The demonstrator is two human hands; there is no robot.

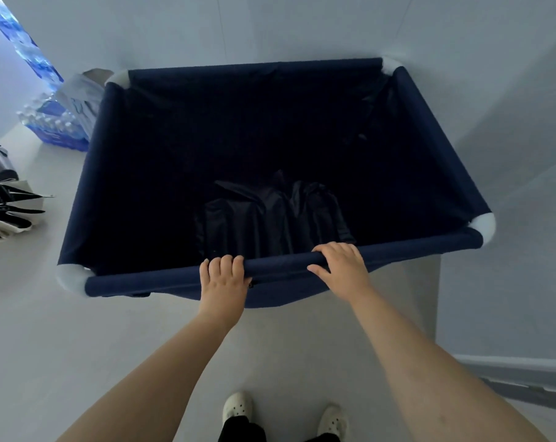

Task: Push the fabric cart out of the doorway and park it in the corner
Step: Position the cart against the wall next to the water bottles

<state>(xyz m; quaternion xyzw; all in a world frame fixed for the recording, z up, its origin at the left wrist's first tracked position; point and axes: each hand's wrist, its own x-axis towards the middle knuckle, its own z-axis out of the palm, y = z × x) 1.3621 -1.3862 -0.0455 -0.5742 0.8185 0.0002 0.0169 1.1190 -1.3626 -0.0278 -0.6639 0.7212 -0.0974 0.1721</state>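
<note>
The fabric cart (442, 148) is a large navy bin with a padded rim and white corner joints. It fills the middle of the view, with its far side close to the pale wall and its right side near the wall at the right. A crumpled dark bag (270, 215) lies at its bottom. My left hand (222, 279) grips the near rim bar from above. My right hand (342, 266) is wrapped over the same bar, a little to the right. My forearms reach in from below.
Shrink-wrapped packs of water bottles (51, 126) are stacked against the wall at the left. A white plastic bag (82, 94) leans beside the cart's far left corner. Black-and-white items (5, 205) lie on the floor at the left edge. A grey baseboard (519, 374) runs at the lower right.
</note>
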